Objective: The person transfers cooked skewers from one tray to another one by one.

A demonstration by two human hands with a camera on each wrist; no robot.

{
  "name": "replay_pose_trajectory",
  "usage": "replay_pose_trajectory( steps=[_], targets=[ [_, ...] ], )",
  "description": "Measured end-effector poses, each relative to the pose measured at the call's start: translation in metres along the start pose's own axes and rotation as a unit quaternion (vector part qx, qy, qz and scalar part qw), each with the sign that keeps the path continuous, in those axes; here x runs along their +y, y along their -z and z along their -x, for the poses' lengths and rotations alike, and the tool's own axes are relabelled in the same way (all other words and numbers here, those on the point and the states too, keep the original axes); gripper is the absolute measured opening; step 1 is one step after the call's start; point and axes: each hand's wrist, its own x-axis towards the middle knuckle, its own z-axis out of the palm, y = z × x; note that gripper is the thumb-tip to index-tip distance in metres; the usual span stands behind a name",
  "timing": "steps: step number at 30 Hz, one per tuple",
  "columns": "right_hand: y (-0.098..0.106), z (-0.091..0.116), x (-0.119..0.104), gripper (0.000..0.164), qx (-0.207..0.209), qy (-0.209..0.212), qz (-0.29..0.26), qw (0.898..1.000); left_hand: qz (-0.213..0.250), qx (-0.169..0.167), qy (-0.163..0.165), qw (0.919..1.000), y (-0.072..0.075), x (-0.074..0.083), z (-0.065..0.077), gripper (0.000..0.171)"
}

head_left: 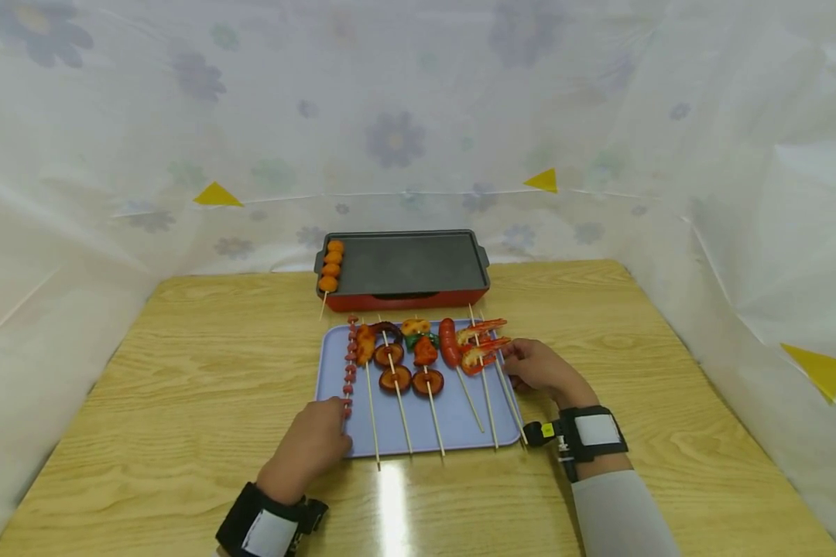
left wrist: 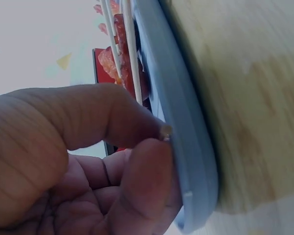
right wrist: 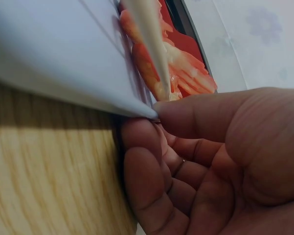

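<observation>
My left hand [head_left: 309, 443] is at the front left of the lavender tray [head_left: 330, 375]. Its thumb and index finger pinch the end of a thin stick in the left wrist view, below the skewer of small red pieces [head_left: 351, 356]. On the tray's right side, my right hand [head_left: 542, 370] pinches the tray's rim [right wrist: 132, 108] between thumb and fingers, beside the shrimp skewer [head_left: 483, 354]. Between the hands lie a brown meat skewer [head_left: 365, 346], a mushroom skewer [head_left: 394, 380], a mixed mushroom skewer [head_left: 426, 382] and a sausage skewer [head_left: 450, 344].
Behind the tray stands a red grill with a dark flat plate [head_left: 411, 263]. A skewer of orange balls [head_left: 330, 270] lies along its left edge, stick pointing forward. Everything rests on a wooden table [head_left: 202, 387] enclosed by flowered plastic sheeting [head_left: 404, 93].
</observation>
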Motion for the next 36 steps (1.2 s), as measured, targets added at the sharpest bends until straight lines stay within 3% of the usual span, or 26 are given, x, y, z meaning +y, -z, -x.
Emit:
replay_pose_trajectory(
  steps=[11, 15, 18, 22, 27, 29, 32, 34, 36],
  targets=[
    [0.001, 0.002, -0.003, 0.021, -0.006, 0.005, 0.004, 1.0, 0.007, -0.012, 0.027, 0.9995, 0.007, -0.012, 0.005, 0.019],
    [0.001, 0.002, -0.002, 0.02, -0.005, 0.002, 0.002, 1.0, 0.013, 0.017, 0.036, 0.9991, 0.011, -0.016, 0.004, 0.026],
    [0.001, 0.002, -0.002, 0.02, -0.003, 0.001, 0.002, 1.0, 0.045, 0.068, 0.015, 0.9966, 0.014, -0.018, 0.001, 0.022],
    [0.001, 0.001, -0.002, 0.02, -0.003, 0.001, 0.005, 1.0, 0.093, 0.156, -0.054, 0.9819, 0.016, -0.02, -0.004, 0.019],
    [0.001, 0.001, 0.0, 0.019, -0.003, 0.004, 0.005, 1.0, 0.115, 0.252, -0.152, 0.9488, 0.016, -0.022, -0.009, 0.029],
    [0.001, 0.001, 0.0, 0.019, -0.003, 0.006, 0.004, 1.0, 0.095, 0.259, -0.171, 0.9457, 0.016, -0.024, -0.011, 0.049],
    [0.0, 0.002, 0.0, 0.017, -0.002, 0.008, 0.003, 1.0, 0.022, 0.24, -0.173, 0.955, 0.018, -0.027, -0.014, 0.08],
    [0.0, 0.001, 0.0, 0.016, -0.002, 0.008, 0.003, 1.0, -0.033, 0.223, -0.167, 0.9599, 0.021, -0.028, -0.015, 0.091],
    [0.001, 0.001, 0.0, 0.014, -0.002, 0.008, 0.004, 1.0, -0.075, 0.217, -0.163, 0.9595, 0.023, -0.029, -0.018, 0.095]
  ],
)
